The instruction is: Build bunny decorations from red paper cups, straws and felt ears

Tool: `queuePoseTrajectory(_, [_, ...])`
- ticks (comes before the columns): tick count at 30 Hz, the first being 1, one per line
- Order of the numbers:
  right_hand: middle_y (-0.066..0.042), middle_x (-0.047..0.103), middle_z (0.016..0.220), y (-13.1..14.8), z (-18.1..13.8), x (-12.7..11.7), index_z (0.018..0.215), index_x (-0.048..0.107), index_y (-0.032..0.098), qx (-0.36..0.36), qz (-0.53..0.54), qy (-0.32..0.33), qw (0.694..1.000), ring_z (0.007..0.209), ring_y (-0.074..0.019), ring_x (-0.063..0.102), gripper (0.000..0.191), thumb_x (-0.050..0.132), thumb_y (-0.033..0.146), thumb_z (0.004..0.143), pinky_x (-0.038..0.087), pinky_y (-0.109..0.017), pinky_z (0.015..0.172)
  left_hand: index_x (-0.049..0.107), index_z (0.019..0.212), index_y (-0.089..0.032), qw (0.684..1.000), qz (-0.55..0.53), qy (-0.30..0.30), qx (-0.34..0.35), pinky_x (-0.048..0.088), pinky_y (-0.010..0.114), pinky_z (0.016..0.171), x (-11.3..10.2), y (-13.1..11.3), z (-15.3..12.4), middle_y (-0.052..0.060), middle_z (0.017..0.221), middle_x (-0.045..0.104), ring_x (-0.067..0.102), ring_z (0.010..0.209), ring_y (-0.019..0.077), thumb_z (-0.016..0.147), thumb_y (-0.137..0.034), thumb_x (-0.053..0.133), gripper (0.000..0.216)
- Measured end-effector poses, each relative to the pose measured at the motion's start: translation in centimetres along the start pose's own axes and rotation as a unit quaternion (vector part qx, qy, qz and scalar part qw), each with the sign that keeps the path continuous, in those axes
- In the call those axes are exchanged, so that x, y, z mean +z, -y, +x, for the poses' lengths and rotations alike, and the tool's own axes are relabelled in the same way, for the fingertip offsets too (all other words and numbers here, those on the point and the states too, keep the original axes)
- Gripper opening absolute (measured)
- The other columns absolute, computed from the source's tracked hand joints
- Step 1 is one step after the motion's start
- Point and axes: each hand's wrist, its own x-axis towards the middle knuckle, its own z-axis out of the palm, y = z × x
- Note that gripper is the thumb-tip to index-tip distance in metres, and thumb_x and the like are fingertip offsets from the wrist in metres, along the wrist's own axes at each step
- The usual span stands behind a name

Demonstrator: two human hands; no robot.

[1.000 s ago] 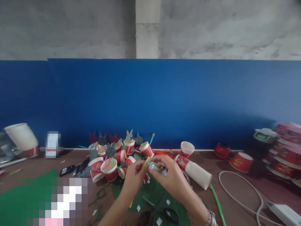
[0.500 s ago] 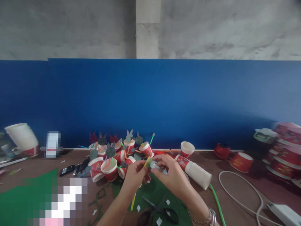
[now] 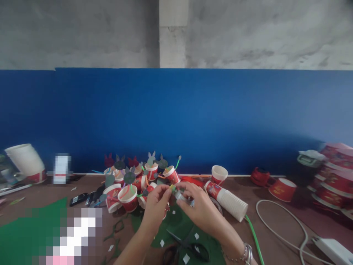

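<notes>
Pinching one yellow strip (image 3: 172, 187) beyond one pair of scissors (image 3: 185, 244), left hand (image 3: 157, 202) faces right hand (image 3: 199, 201), itself gripping one clear plastic piece (image 3: 180, 195); one cup stack (image 3: 228, 201) lies right of the scissors.

Taking the left hand (image 3: 156, 206) and right hand (image 3: 197, 204) as dial centre, scissors (image 3: 185, 244) lie on a sheet (image 3: 182, 222) at 6 o'clock; clustered cups (image 3: 128, 202) occupy the desk (image 3: 234, 239) at 10; a cup stack (image 3: 234, 204) lies at 3, another cup (image 3: 219, 176) behind it at 2.
</notes>
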Motion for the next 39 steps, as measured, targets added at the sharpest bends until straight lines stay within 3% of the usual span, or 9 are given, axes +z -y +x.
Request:
queuePoseTrajectory(4, [0.005,0.050,0.059,-0.5,0.1,-0.1,0.116,0.055,0.021,0.020,0.000,0.003,1.000,0.063,-0.0168,0.052,0.038,0.052,0.024,0.078,0.041,-0.029,0.068,0.058,0.075,-0.016,0.999,-0.034,0.008,-0.008,0.031,0.017,0.041,0.0,-0.2,-0.2,-0.004,0.051,0.054,0.044,0.042,0.0065,0.071,-0.045,0.066,0.031])
queuePoseTrajectory(9, [0.008,0.043,0.051,-1.3,0.6,0.1,0.109,0.058,0.019,0.031,0.023,0.018,0.999,0.051,-0.0120,0.043,0.038,0.050,0.014,0.072,0.039,-0.024,0.060,0.052,0.071,-0.016,0.985,-0.109,0.116,-0.061,0.026,0.016,0.036,-0.4,-0.5,-0.1,-0.002,0.057,0.059,0.043,0.036,0.0041,0.067,-0.045,0.070,0.035])
queuePoseTrajectory(13, [0.003,0.057,0.061,-1.6,0.8,0.5,0.104,0.063,0.019,0.023,0.042,0.012,0.999,0.061,-0.0143,0.052,0.038,0.053,0.012,0.068,0.041,-0.024,0.062,0.045,0.085,-0.020,0.975,-0.125,0.161,-0.093,0.024,0.015,0.033,-0.8,-0.7,0.2,-0.004,0.053,0.061,0.045,0.033,0.0063,0.067,-0.043,0.072,0.040])
queuePoseTrajectory(17, [-0.001,0.066,0.078,-1.7,0.9,0.9,0.106,0.065,0.021,0.018,0.060,0.024,0.998,0.069,-0.0158,0.058,0.040,0.052,0.011,0.069,0.043,-0.024,0.065,0.041,0.079,-0.021,0.972,-0.103,0.180,-0.113,0.027,0.014,0.032,-0.8,-0.8,0.2,-0.003,0.050,0.062,0.048,0.034,0.0070,0.071,-0.046,0.068,0.038])
queuePoseTrajectory(24, [0.000,0.066,0.071,-1.7,0.9,1.0,0.093,0.070,0.022,0.010,0.065,0.021,0.998,0.069,-0.0155,0.056,0.029,0.052,0.012,0.072,0.042,-0.024,0.063,0.042,0.077,-0.020,0.969,-0.098,0.176,-0.143,0.032,0.016,0.038,-0.7,-0.4,0.1,-0.003,0.056,0.060,0.051,0.040,0.0083,0.072,-0.050,0.065,0.037])
queuePoseTrajectory(26, [0.000,0.066,0.070,-1.8,1.0,1.0,0.087,0.070,0.020,0.020,0.073,0.022,0.997,0.067,-0.0155,0.057,0.023,0.052,0.013,0.073,0.041,-0.024,0.061,0.045,0.073,-0.019,0.983,-0.053,0.141,-0.105,0.037,0.018,0.044,-0.7,-0.5,0.1,-0.004,0.057,0.057,0.054,0.047,0.0097,0.073,-0.048,0.064,0.034])
queuePoseTrajectory(29, [0.000,0.065,0.070,-1.9,1.1,1.0,0.081,0.068,0.019,0.029,0.078,0.016,0.996,0.065,-0.0150,0.056,0.018,0.053,0.015,0.073,0.040,-0.024,0.059,0.055,0.071,-0.018,0.992,0.095,0.071,0.034,0.043,0.023,0.058,-0.8,-0.8,-0.2,-0.001,0.065,0.059,0.057,0.062,0.0131,0.078,-0.041,0.060,0.025])
queuePoseTrajectory(33, [0.001,0.064,0.068,-2.0,1.1,0.9,0.080,0.068,0.018,0.035,0.068,-0.003,0.997,0.064,-0.0146,0.054,0.017,0.053,0.014,0.072,0.039,-0.024,0.058,0.067,0.083,-0.020,0.940,0.274,0.037,0.200,0.044,0.032,0.080,-1.0,-1.3,-0.5,0.003,0.087,0.065,0.058,0.088,0.0213,0.074,-0.028,0.066,0.012])
queuePoseTrajectory(39, [0.000,0.064,0.068,-1.2,0.9,0.8,0.089,0.070,0.019,0.035,0.084,0.006,0.996,0.063,-0.0152,0.056,0.018,0.055,0.025,0.078,0.040,-0.024,0.059,0.067,0.085,-0.019,0.901,0.330,0.004,0.281,0.048,0.031,0.072,-1.2,-0.8,-0.3,0.005,0.079,0.067,0.061,0.079,0.0197,0.085,-0.027,0.053,0.016])
